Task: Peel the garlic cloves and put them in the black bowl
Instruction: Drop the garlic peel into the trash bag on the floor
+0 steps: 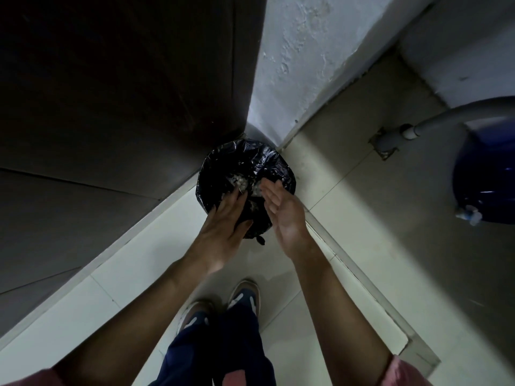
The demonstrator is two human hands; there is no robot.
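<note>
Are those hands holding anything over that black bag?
Nothing is held: left hand and right hand are open above the bag-lined bin.

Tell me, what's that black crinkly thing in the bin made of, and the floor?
The black liner looks like thin glossy plastic film: it wrinkles and catches light. The floor looks like smooth pale ceramic tile, judging by its straight joint lines, though stone is possible.

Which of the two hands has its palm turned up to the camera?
The right hand: its open palm faces up and inward. The left hand shows its back, fingers straight, over the black-lined bin.
</note>
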